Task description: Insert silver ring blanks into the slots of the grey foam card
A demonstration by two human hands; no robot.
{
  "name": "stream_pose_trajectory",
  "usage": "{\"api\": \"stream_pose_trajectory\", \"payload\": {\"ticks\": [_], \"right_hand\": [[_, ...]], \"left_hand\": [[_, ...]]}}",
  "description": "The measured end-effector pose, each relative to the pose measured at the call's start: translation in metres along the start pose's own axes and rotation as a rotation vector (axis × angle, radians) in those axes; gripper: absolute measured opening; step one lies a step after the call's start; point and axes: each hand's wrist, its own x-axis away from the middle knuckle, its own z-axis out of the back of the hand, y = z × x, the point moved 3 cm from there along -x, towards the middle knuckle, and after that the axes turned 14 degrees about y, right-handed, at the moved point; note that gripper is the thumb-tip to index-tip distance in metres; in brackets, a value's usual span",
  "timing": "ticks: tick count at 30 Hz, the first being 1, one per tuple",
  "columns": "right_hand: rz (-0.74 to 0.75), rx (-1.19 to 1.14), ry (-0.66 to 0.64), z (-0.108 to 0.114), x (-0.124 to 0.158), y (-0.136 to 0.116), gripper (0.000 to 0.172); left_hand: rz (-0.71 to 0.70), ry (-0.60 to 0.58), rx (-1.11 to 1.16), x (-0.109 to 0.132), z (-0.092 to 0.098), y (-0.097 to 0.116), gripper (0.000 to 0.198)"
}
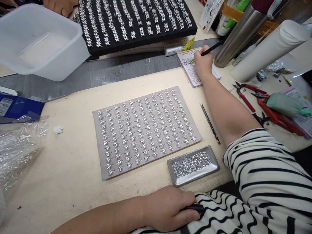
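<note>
My right hand is shut on a black pen, with its tip on a printed paper form lying on a small pad. My left hand rests low against my black-and-white striped clothing, its fingers curled around a small black handle. The rest of that object is hidden. The nearest thing to this hand is a metal tray of loose rhinestones. A grey sheet with rows of silvery rhinestone pieces lies on the cream work surface.
A black board of silvery pieces and a translucent plastic tub stand at the back, with another person's hand beyond them. Red-handled pliers, a steel flask, a patterned pencil and a plastic bag lie around.
</note>
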Motion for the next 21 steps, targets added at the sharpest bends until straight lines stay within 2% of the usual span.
{"api": "stream_pose_trajectory", "payload": {"ticks": [21], "right_hand": [[0.002,-0.047,0.079,0.0016,0.0021,-0.0005,0.053]], "left_hand": [[-0.001,-0.012,-0.010,0.0007,-0.0007,-0.0011,0.039]]}}
